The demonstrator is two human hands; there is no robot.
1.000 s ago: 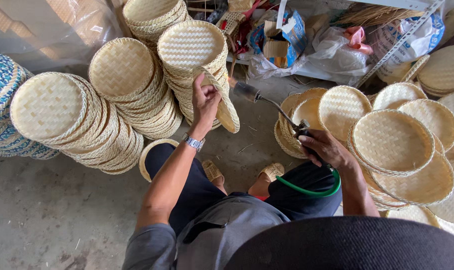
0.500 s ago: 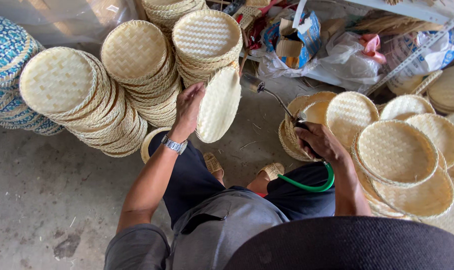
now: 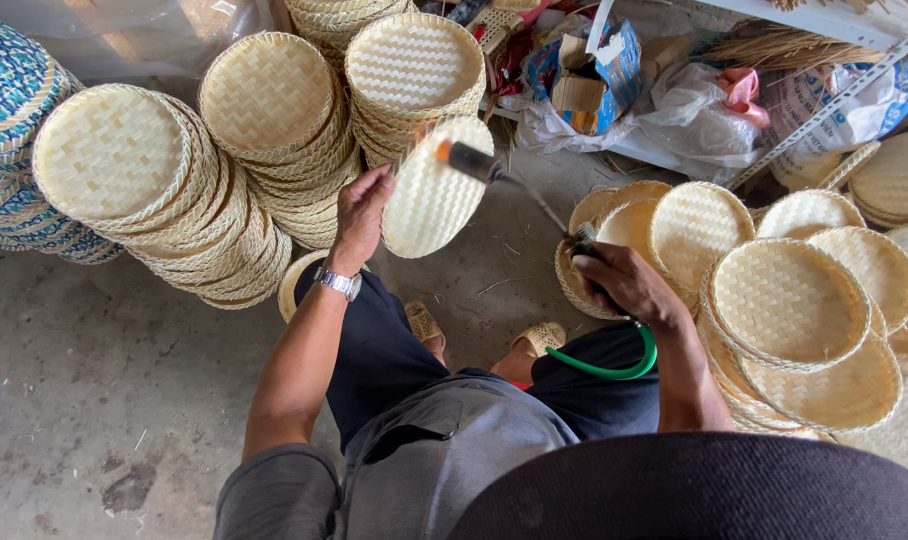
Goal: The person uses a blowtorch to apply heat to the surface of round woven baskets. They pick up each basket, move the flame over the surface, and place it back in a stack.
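Left hand, wristwatch on the wrist, fingers curled round the rim of a round woven tray, held tilted before the stacked trays. Right hand fisted on a torch wand, nozzle at the tray's upper edge; green hose trails below.

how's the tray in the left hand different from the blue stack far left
The held tray is single, tilted on edge in the left hand, plain pale straw. The blue stack holds many trays lying piled, patterned blue and white. The held tray is lifted off the floor; the stack rests low. Both are round and woven.
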